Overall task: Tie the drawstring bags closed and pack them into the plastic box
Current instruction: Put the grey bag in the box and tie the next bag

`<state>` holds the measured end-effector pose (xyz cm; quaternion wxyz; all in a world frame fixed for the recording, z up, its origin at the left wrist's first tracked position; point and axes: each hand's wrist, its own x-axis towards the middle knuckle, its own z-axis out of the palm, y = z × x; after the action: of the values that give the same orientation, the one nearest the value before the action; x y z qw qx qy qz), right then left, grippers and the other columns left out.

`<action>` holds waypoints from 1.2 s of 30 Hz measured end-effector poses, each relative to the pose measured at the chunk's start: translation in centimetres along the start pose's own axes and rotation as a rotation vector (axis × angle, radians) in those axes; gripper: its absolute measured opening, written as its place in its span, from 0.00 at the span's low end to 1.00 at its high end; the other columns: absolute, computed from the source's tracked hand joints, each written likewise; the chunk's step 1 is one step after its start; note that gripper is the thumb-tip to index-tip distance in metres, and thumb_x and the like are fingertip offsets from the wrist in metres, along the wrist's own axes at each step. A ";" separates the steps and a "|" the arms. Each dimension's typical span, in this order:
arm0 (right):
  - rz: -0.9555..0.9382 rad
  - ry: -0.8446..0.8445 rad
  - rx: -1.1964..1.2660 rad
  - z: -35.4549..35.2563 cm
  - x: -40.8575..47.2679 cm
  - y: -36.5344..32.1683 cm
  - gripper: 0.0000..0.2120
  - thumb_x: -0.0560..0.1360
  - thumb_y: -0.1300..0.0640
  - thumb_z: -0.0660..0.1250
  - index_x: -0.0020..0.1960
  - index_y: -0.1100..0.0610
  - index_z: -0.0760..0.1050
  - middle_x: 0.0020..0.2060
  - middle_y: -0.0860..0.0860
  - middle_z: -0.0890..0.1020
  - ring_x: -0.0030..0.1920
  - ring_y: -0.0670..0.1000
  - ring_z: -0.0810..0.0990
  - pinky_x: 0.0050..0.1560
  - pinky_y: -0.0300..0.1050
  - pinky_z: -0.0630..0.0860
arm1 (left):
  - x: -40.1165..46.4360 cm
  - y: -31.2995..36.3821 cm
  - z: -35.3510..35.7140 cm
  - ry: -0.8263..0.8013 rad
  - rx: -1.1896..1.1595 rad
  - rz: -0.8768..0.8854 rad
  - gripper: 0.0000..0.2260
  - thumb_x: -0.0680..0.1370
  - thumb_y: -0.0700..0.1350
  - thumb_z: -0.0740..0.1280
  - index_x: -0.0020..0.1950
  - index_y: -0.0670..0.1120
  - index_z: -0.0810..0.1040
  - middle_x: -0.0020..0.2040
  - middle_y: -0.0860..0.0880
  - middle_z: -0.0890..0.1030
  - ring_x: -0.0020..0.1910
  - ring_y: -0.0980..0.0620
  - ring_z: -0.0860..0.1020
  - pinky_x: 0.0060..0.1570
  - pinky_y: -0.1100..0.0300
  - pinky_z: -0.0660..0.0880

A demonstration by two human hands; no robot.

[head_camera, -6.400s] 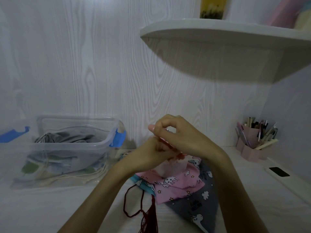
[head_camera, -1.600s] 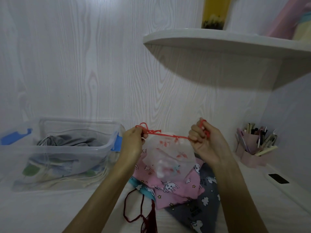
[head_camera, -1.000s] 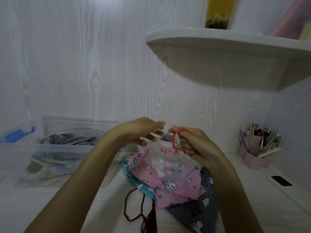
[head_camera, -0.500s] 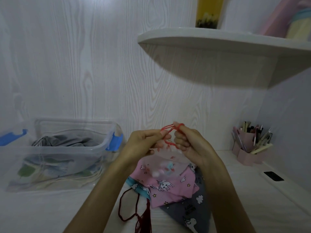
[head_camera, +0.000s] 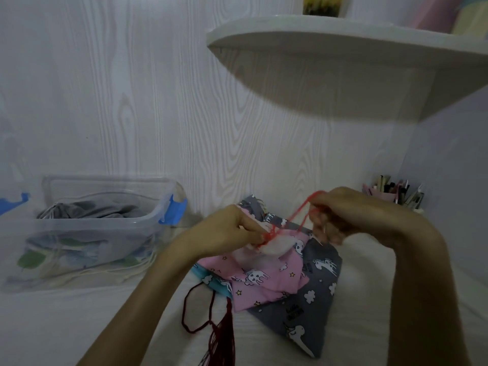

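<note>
Your hands had dropped and spread apart since half a second earlier, when they met high in front of the wall. Nearest you, a dark red cord with a tassel (head_camera: 211,323) lay on the white table (head_camera: 79,326), just beside a grey unicorn-print bag (head_camera: 311,294) with a pink unicorn-print bag (head_camera: 264,276) lying on top of it. Over these, your left hand (head_camera: 232,231) kept its grip pinched on the gathered neck of the sheer white pouch (head_camera: 274,248), where the red drawstring (head_camera: 295,215) bunched. Your right hand (head_camera: 340,212), higher and to the right, had its fingers curled round the far end of that drawstring, which ran taut between the two hands. Farther left, the clear plastic box (head_camera: 87,231) with blue clasps stood against the wall, already holding a grey bag (head_camera: 87,210) above other cloth. At the far right, a pink pen holder (head_camera: 393,194) stood below the white corner shelf (head_camera: 343,46).
</note>
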<state>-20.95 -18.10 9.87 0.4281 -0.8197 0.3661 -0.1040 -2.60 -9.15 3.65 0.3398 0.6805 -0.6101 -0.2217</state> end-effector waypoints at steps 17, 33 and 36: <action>-0.382 0.152 -0.298 3.6 1.4 -2.5 0.10 0.76 0.62 0.64 0.52 0.50 0.79 0.45 0.44 0.81 0.37 0.41 0.78 0.38 0.31 0.74 | 0.3 -0.3 0.8 0.139 -0.342 -0.168 0.09 0.78 0.50 0.63 0.41 0.52 0.82 0.31 0.58 0.80 0.31 0.65 0.73 0.34 0.68 0.69; -0.388 0.242 -0.043 3.0 4.1 0.0 0.04 0.65 0.57 0.77 0.40 0.52 0.85 0.33 0.49 0.85 0.34 0.43 0.83 0.38 0.32 0.79 | -0.5 -0.7 -1.3 0.196 -0.595 -0.164 0.04 0.73 0.48 0.71 0.44 0.51 0.85 0.43 0.55 0.85 0.44 0.62 0.80 0.46 0.66 0.73; -0.402 0.118 -0.023 2.7 3.9 0.4 0.04 0.67 0.58 0.75 0.42 0.53 0.84 0.34 0.51 0.86 0.34 0.46 0.83 0.39 0.34 0.79 | -0.6 -0.6 -1.5 0.259 -0.609 -0.153 0.03 0.71 0.45 0.73 0.43 0.53 0.84 0.42 0.56 0.86 0.46 0.62 0.81 0.48 0.65 0.74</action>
<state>-17.06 -19.29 7.36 0.3673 -0.8735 0.2208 -0.2309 -1.18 -8.27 4.19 0.5844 0.6143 -0.4148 -0.3303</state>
